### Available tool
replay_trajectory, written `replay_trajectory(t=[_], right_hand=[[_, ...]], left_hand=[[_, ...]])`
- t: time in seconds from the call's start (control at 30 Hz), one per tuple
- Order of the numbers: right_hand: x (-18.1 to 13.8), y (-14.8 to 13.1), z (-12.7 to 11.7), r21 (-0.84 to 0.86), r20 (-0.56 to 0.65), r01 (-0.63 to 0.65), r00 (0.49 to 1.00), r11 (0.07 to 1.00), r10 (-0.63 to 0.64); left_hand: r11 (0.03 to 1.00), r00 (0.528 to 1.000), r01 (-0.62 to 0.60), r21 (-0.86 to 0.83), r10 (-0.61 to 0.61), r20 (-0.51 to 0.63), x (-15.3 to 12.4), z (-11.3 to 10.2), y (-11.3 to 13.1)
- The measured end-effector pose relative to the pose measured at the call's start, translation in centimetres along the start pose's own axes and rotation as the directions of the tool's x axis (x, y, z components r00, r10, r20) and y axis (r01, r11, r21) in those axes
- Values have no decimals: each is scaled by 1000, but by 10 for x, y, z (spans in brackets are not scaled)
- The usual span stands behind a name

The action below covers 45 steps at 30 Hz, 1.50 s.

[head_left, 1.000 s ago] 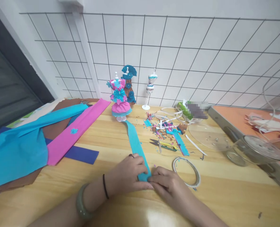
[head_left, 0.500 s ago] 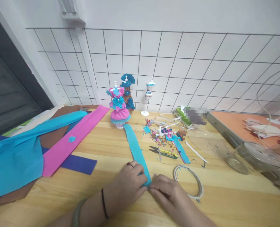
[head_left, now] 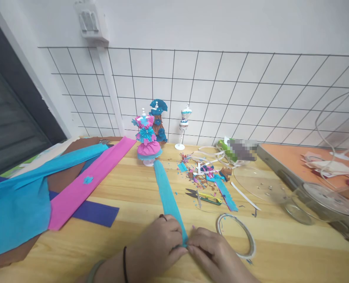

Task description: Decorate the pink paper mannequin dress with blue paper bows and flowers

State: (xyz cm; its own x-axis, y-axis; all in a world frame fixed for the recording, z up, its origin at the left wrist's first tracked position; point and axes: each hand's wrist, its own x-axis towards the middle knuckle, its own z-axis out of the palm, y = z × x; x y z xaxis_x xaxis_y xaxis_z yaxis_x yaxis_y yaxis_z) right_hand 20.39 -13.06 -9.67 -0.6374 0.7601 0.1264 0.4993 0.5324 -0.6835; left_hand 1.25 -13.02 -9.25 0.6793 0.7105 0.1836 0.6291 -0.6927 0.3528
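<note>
A long strip of turquoise crepe paper [head_left: 167, 192] lies flat on the wooden table, running from the small dressed figures down to my fingers. My left hand [head_left: 162, 243] is closed on the strip's near end, thumb and fingers pinching it. From the other side my right hand [head_left: 209, 249] pinches the same end at its corner, fingertips almost meeting those of the left. The very tip of the strip is hidden between them. To the right of my right hand lies a roll of narrow white tape [head_left: 252, 247]. Yellow-and-green thread snips [head_left: 205, 196] rest beyond it.
Crepe paper sheets in turquoise [head_left: 17, 220], pink [head_left: 94, 177] and purple [head_left: 99, 213] cover the left side. Mini mannequins, one in a pink dress [head_left: 148, 148], one bare-stemmed [head_left: 181, 135], stand at the back. Paper scraps [head_left: 204, 173] and an orange-lined tray [head_left: 283, 157] are on the right.
The view has tilted slightly upward, so everything sits lower in the picture. Both hands stay pinched at the near end of the turquoise strip, with little visible shift between them.
</note>
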Motion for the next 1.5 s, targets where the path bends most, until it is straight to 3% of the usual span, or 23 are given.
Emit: replay_trajectory(t=[1.03,1.2,1.33,1.5], right_hand=[[-5,4,1,84,45,-134,990,987,131],[-5,2,3,316,76,-291,956,903,282],[-4,3,8,621,143,-308,949,720,282],[-2,2,5,653,122,-333,933,680,339]], left_hand=[[988,1000,7,-156,-2,28,-3,-4,-2],[971,999,12,-238,-19,-29,0,-9,-3],[945,995,-5,-326,-28,-96,2,-12,-3],[914,998,-5,-406,-20,-58,3,-13,0]])
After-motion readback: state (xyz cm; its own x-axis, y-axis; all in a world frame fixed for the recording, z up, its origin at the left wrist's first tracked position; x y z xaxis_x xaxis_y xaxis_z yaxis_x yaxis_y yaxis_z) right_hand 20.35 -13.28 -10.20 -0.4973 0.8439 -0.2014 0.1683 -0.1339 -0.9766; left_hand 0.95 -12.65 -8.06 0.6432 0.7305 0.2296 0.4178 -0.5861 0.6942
